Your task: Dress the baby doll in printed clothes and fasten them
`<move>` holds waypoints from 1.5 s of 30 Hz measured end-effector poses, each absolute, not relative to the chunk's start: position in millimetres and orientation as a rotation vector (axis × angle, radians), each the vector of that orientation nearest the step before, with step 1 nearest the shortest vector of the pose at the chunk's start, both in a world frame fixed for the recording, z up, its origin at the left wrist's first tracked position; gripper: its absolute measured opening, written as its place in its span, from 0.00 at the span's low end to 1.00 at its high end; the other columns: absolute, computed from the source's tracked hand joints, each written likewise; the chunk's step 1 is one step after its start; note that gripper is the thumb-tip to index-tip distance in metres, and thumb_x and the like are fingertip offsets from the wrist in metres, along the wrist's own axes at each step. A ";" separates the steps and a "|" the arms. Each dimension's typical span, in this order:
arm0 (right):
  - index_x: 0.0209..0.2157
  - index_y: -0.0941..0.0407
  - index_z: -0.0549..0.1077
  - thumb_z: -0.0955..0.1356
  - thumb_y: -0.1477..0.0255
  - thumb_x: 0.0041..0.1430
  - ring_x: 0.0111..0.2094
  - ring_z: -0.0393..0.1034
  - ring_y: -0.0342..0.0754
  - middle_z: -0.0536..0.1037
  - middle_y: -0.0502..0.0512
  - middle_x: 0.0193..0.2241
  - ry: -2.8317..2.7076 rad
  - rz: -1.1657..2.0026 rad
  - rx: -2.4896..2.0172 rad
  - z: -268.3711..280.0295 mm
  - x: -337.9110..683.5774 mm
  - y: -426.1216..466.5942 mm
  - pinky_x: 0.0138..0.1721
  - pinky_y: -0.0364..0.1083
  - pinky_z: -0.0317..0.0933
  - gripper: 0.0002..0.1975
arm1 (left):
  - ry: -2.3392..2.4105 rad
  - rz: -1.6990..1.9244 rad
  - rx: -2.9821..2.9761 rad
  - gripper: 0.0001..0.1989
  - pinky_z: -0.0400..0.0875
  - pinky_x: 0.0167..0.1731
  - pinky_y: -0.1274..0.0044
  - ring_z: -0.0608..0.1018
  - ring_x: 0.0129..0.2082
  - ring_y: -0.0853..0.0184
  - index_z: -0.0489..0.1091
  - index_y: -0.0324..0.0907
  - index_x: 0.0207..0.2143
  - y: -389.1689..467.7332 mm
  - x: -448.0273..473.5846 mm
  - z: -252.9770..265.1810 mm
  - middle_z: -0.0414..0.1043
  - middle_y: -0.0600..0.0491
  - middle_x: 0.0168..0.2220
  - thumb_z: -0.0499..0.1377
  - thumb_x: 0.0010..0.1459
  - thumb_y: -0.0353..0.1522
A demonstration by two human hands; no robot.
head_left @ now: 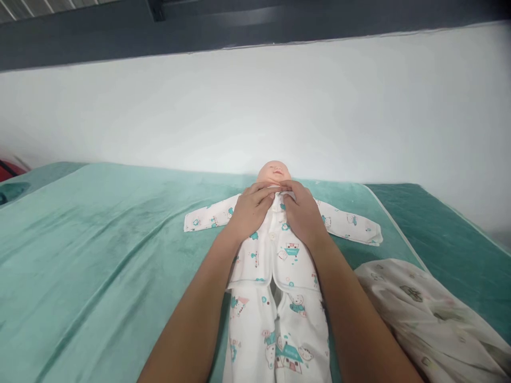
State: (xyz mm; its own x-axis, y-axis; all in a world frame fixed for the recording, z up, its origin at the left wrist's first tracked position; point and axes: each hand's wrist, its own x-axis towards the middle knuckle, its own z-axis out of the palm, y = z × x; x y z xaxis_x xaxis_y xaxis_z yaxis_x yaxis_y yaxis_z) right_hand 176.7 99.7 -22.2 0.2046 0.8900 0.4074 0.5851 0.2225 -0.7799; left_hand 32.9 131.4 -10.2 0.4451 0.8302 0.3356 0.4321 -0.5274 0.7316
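Observation:
A baby doll (273, 171) lies on its back, its head toward the wall. It wears a white printed baby shirt (255, 260) with sleeves spread out to both sides, and matching baby pants (251, 340) below. At the shirt's neckline, just under the doll's chin, my left hand (251, 209) has its fingers bent over the collar with the thumb close by. Opposite it, my right hand (302, 210) is closed on the collar's other side, fingertips meeting those of the left. A button (272, 236) shows lower on the chest; the top fastening is partly hidden by my fingers.
A pale teal blanket (120, 239) with wrinkles covers the surface, and a darker teal cover (447, 229) shows at the right. A crumpled printed cloth (431, 319) lies beside my right forearm. A white wall (239, 106) rises behind the doll's head.

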 end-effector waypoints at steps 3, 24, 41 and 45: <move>0.47 0.55 0.71 0.57 0.74 0.60 0.51 0.63 0.57 0.74 0.60 0.48 -1.512 0.325 -1.461 -23.4 176.4 100.2 0.54 0.58 0.57 0.17 | 1.084 0.932 2.143 0.17 0.59 0.63 0.68 0.67 0.61 0.64 0.75 0.53 0.48 131.5 33.7 -11.2 0.67 0.56 0.60 0.48 0.67 0.35; 0.39 0.54 0.71 0.59 0.76 0.56 0.46 0.61 0.56 0.73 0.57 0.40 -1.502 0.308 -1.432 -25.5 177.4 102.7 0.51 0.56 0.56 0.13 | 1.042 1.053 1.954 0.12 0.59 0.62 0.70 0.70 0.59 0.65 0.79 0.50 0.39 130.0 35.2 -11.2 0.71 0.54 0.54 0.54 0.63 0.32; 0.42 0.52 0.73 0.60 0.74 0.54 0.52 0.62 0.56 0.76 0.54 0.46 -1.391 0.508 -1.485 -15.0 175.9 96.5 0.54 0.55 0.55 0.16 | 1.040 1.063 1.903 0.09 0.60 0.61 0.71 0.72 0.57 0.64 0.78 0.47 0.36 128.2 34.6 -11.2 0.72 0.54 0.54 0.57 0.61 0.34; 0.43 0.52 0.73 0.60 0.74 0.56 0.53 0.61 0.57 0.75 0.55 0.47 -1.426 0.454 -1.472 -19.0 176.6 98.3 0.56 0.56 0.54 0.16 | 1.026 1.017 1.979 0.13 0.58 0.63 0.71 0.69 0.60 0.65 0.79 0.51 0.39 127.2 33.7 -9.3 0.71 0.56 0.56 0.54 0.64 0.34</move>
State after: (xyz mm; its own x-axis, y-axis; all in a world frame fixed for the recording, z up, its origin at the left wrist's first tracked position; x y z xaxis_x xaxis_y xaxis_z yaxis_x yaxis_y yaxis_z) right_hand 176.6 98.3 -19.0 0.2358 0.9033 0.3584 0.5297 0.1897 -0.8267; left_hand 33.7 127.2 -9.3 0.3843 0.8635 0.3266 0.3345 -0.4599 0.8226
